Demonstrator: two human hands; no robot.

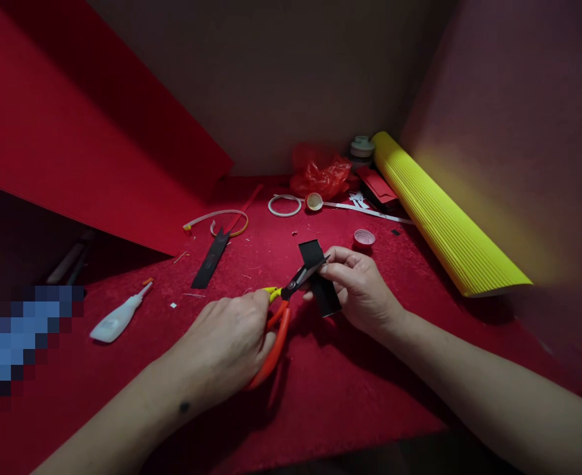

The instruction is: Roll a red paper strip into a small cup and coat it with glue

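Note:
My left hand [231,336] is closed around a pair of scissors [277,343] with orange and yellow handles. Their dark blades lie across a short black strip [328,295], which looks like paper or card. Fingers of my right hand [357,280] pinch that strip at its right side, close to the blade tips. Whether the blades have cut into it I cannot tell. Left of the scissors, a longer black strip [212,258] with a notched end lies on the red cloth-covered table [321,409].
A white glue bottle [117,320] lies at left, beneath a leaning red corrugated sheet [88,125]. At right is a yellow corrugated roll [444,211]. Behind my hands are a small pink coil [364,239], a pale ring [284,206], a red plastic bag [321,175] and a jar [361,150].

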